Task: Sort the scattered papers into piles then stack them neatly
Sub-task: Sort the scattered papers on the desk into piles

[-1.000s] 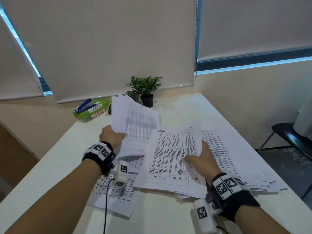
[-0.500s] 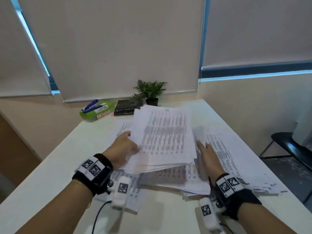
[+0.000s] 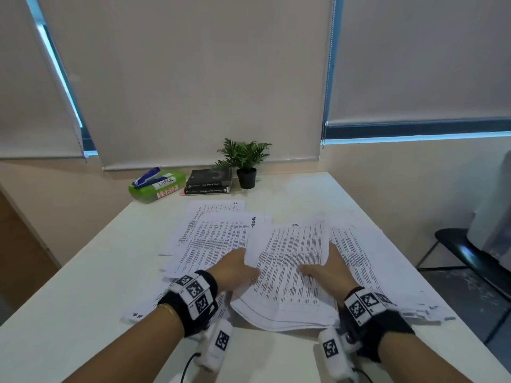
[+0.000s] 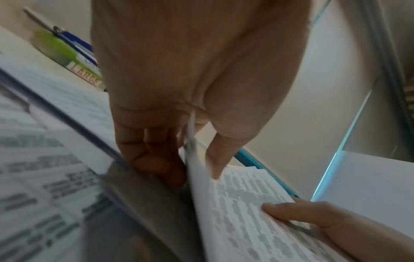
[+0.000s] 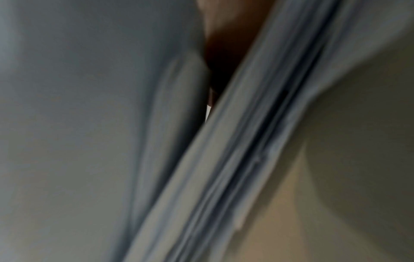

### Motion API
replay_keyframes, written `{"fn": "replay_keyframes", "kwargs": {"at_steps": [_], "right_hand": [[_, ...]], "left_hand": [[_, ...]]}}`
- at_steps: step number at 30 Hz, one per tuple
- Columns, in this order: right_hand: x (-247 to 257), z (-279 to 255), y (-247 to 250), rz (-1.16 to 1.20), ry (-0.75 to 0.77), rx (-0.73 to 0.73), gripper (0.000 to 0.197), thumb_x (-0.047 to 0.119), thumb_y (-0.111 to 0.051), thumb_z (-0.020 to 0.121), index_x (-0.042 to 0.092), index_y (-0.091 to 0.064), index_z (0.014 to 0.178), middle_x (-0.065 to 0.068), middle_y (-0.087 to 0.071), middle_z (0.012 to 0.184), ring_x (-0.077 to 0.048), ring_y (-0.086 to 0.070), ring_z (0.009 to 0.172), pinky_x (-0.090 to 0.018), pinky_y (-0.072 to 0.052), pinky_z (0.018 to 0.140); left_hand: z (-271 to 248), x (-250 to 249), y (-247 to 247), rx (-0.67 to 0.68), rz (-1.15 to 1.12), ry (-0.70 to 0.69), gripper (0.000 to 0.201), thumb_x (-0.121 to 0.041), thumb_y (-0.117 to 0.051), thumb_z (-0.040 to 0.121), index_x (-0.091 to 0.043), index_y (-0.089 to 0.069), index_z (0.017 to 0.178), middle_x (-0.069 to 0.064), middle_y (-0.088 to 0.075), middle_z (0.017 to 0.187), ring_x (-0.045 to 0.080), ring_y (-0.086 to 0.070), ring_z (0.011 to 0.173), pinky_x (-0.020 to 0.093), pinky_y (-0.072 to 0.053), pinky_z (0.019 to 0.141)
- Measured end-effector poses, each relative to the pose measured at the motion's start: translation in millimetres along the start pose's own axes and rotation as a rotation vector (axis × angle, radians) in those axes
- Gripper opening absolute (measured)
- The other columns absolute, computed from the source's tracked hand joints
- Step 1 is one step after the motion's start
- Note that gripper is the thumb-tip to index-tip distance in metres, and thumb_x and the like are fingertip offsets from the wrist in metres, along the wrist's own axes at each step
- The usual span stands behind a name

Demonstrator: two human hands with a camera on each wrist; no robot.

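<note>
Printed papers lie scattered over the white table [image 3: 83, 299]. One bundle of sheets [image 3: 290, 261] sits in the middle, on top of the others. My left hand [image 3: 235, 272] pinches its left edge; in the left wrist view the thumb lies on top and the fingers [image 4: 152, 159] curl beneath the bundle [image 4: 241, 203]. My right hand [image 3: 329, 269] holds the right edge, with its thumb [image 4: 291, 212] across the top sheet. The right wrist view is filled with blurred paper edges [image 5: 246, 141]. Loose sheets [image 3: 210, 236] spread to the left, and a fanned pile [image 3: 367, 258] lies to the right.
At the table's far edge stand a green box [image 3: 157, 186] with a blue stapler on it, two dark books [image 3: 208, 181] and a small potted plant [image 3: 246, 161]. A black chair [image 3: 464, 252] stands right of the table. The fanned pile overhangs the right edge.
My left hand carried its bundle from the left over to the middle and lowered it onto the pile. My right hand moved from lying flat on the pile to the bundle's right edge.
</note>
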State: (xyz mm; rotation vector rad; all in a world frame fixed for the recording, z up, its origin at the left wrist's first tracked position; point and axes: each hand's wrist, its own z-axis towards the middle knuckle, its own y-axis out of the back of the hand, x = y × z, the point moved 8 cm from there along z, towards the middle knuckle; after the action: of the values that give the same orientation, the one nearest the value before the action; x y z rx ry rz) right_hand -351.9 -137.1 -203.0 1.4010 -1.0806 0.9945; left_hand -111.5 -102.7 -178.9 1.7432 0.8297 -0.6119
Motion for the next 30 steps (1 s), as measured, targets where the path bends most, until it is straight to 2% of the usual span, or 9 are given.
{"fn": "replay_keyframes", "kwargs": {"at_steps": [4,8,11,13,16,18,22,25,30], "right_hand": [[17,-1,9,0.006,0.015,0.027,0.070,0.012,-0.082,0.080,0.020,-0.047,0.140,-0.003,-0.064,0.134,-0.028,-0.065,0.119,-0.051,-0.051,0.105],[48,4,49,0.215,0.016,0.010,0.062,0.001,-0.069,0.075,0.008,-0.047,0.132,-0.018,-0.067,0.118,-0.023,-0.069,0.075,-0.035,-0.055,0.059],[70,10,87,-0.001,0.073,-0.031,0.037,0.007,-0.069,0.076,0.010,-0.063,0.113,-0.007,-0.074,0.115,-0.030,-0.071,0.101,-0.046,-0.057,0.086],[64,15,106,-0.131,0.037,-0.016,0.044,0.008,-0.073,0.071,0.008,-0.064,0.113,-0.008,-0.074,0.115,-0.034,-0.069,0.106,-0.056,-0.056,0.096],[34,19,118,-0.396,-0.124,0.004,0.082,0.003,-0.079,0.075,0.011,-0.044,0.148,-0.016,-0.070,0.096,-0.030,-0.066,0.064,-0.035,-0.058,0.055],[13,22,119,-0.539,-0.184,0.010,0.088,0.006,-0.078,0.082,0.016,-0.034,0.157,-0.018,-0.071,0.106,-0.024,-0.059,0.056,-0.026,-0.046,0.047],[5,24,119,-0.656,-0.147,-0.054,0.077,0.006,-0.064,0.094,0.015,-0.028,0.161,-0.017,-0.044,0.157,-0.024,-0.056,0.097,-0.027,-0.046,0.062],[9,25,114,-0.797,-0.122,-0.067,0.071,0.010,-0.057,0.096,0.013,-0.025,0.160,-0.017,-0.042,0.156,-0.035,-0.053,0.127,-0.038,-0.051,0.095],[31,14,108,-0.903,-0.061,-0.134,0.078,0.026,-0.067,0.094,0.013,-0.026,0.159,-0.019,-0.022,0.156,-0.039,-0.033,0.144,-0.046,-0.042,0.113]], "left_hand": [[-9,-3,27,-0.050,-0.012,-0.022,0.059,-0.029,-0.069,0.101,-0.016,-0.045,0.153,0.000,-0.064,0.116,0.018,-0.066,0.093,0.027,-0.057,0.073],[-7,15,79,-0.241,0.095,-0.010,0.059,-0.034,-0.072,0.098,-0.017,-0.049,0.151,0.007,-0.060,0.142,0.025,-0.063,0.118,0.042,-0.052,0.104],[-1,42,120,-0.385,0.230,0.113,0.062,-0.040,-0.072,0.097,-0.012,-0.052,0.148,0.009,-0.055,0.151,0.028,-0.056,0.133,0.038,-0.045,0.110],[8,60,134,-0.391,0.323,0.226,0.063,-0.053,-0.071,0.094,-0.008,-0.058,0.135,0.010,-0.062,0.138,0.031,-0.058,0.128,0.036,-0.045,0.103],[15,74,131,-0.327,0.352,0.319,0.056,-0.061,-0.075,0.086,-0.009,-0.054,0.085,0.004,-0.055,0.080,0.024,-0.057,0.080,0.028,-0.042,0.067],[17,77,122,-0.299,0.364,0.329,0.057,-0.057,-0.082,0.082,-0.006,-0.058,0.087,0.005,-0.060,0.079,0.021,-0.058,0.072,0.026,-0.041,0.059],[24,77,114,-0.275,0.338,0.347,0.055,-0.044,-0.087,0.082,-0.001,-0.063,0.105,0.011,-0.066,0.090,0.031,-0.071,0.096,0.032,-0.053,0.065],[25,70,114,-0.310,0.337,0.296,0.036,-0.034,-0.079,0.092,-0.008,-0.055,0.091,0.011,-0.061,0.099,0.030,-0.062,0.097,0.036,-0.053,0.083],[18,54,127,-0.491,0.144,0.111,0.041,-0.022,-0.060,0.104,-0.003,-0.055,0.140,0.018,-0.058,0.145,0.036,-0.058,0.126,0.042,-0.047,0.105]]}}
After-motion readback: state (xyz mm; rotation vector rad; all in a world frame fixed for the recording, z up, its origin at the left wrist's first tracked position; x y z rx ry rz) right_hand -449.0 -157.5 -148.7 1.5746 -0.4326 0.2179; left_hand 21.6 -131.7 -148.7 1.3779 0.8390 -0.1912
